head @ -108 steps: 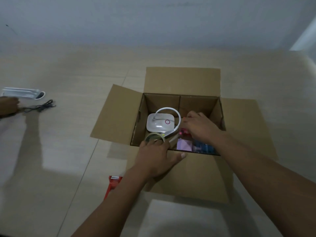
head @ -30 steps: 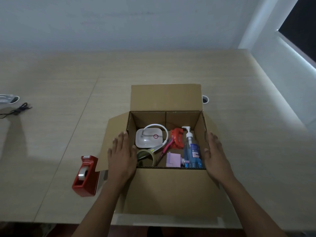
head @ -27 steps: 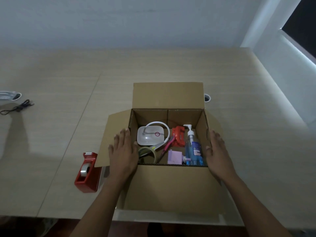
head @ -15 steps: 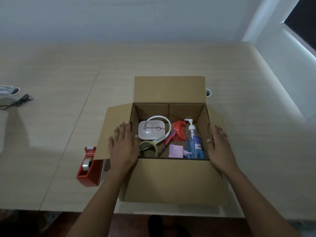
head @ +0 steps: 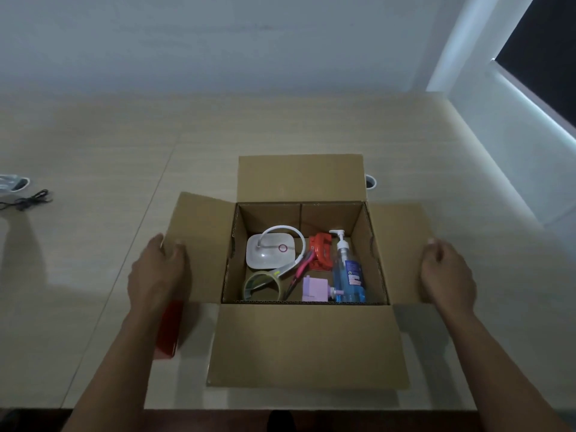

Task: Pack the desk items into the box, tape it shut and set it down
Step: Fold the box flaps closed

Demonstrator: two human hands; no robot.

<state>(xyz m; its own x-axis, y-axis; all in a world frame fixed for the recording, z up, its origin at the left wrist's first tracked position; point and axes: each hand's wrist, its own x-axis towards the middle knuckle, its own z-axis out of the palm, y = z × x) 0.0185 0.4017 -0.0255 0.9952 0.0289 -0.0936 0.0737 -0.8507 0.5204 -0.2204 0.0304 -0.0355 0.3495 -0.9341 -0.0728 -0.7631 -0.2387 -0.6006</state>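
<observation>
left hand grips left flap | right hand grips right flap | bottle label unreadable

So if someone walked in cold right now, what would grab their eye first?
The open cardboard box at mid-table, all four flaps spread, with a hand gripping each side flap's outer edge: left hand, right hand. Inside, the blue pump bottle lies at the right beside a red stapler, and a white desk lamp sits at the left.

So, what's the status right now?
Left hand grips left flap; right hand grips right flap. Cardboard box open, packed. Nothing blocking.
</observation>
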